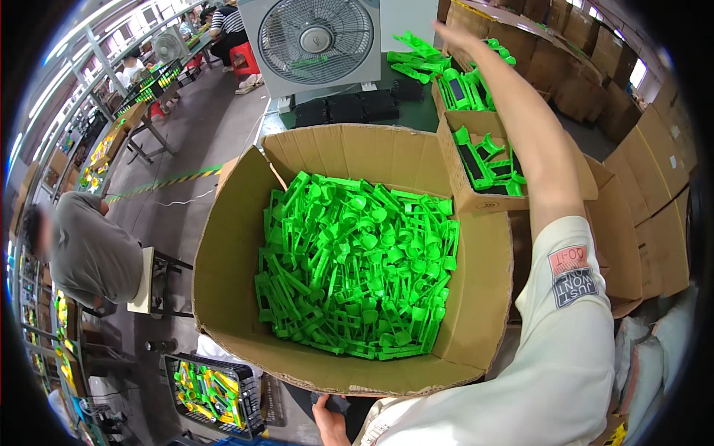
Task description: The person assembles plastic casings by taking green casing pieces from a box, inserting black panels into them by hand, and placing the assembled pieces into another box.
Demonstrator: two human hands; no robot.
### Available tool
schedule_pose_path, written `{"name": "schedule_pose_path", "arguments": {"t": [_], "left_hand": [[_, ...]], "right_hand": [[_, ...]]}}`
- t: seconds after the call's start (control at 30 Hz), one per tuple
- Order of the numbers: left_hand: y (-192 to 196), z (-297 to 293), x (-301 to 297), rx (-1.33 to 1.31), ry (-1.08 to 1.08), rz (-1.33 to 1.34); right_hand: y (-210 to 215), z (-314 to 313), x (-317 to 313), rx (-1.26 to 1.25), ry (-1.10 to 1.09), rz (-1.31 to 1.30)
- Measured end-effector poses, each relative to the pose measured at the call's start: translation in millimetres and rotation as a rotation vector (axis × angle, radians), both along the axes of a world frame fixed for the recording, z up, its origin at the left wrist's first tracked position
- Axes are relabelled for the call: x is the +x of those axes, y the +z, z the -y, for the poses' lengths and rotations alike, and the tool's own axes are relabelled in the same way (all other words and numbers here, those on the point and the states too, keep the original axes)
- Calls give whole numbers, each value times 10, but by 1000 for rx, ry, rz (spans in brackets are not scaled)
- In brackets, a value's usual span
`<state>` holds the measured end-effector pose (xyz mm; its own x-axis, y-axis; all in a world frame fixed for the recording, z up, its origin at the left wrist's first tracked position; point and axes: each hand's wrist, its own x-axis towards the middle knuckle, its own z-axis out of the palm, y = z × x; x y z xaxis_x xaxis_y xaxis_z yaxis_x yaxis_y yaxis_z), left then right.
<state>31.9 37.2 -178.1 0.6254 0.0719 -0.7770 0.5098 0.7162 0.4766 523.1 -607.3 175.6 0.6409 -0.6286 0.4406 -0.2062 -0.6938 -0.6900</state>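
Observation:
My right arm reaches far out to the upper right. My right hand [460, 43] is over the far end of the table, its visible fingers stretched out beside loose green plastic parts [418, 58]; its underside is hidden. Low in the view, at the near edge of a large cardboard box [357, 379], my left hand [330, 424] is closed on a small dark piece [338, 404], partly out of sight. Inside the large box lies a deep heap of bright green plastic parts [357, 267], some long and slotted, some with round cups.
Smaller cartons [480, 201] with green and black parts stand at the right. Black blocks [346, 108] lie on the table before a fan [315, 39]. A black crate [212, 394] of yellow and green pieces is at lower left. A person [93, 249] sits left.

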Motion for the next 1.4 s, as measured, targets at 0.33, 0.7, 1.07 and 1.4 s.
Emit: {"name": "schedule_pose_path", "arguments": {"t": [0.33,0.7,1.07,1.4], "left_hand": [[-178,-1,-66,86,-34,109],[183,188,43,141,-42,131],[34,16,-100,136,-89,131],[32,-14,-219,-6,55,176]], "right_hand": [[-558,-271,-142,-123,25,108],[-707,-916,-217,-363,449,-246],[-3212,-4655,-1356,-258,1367,-754],[-4768,-5626,-2145,-85,1129,-850]]}}
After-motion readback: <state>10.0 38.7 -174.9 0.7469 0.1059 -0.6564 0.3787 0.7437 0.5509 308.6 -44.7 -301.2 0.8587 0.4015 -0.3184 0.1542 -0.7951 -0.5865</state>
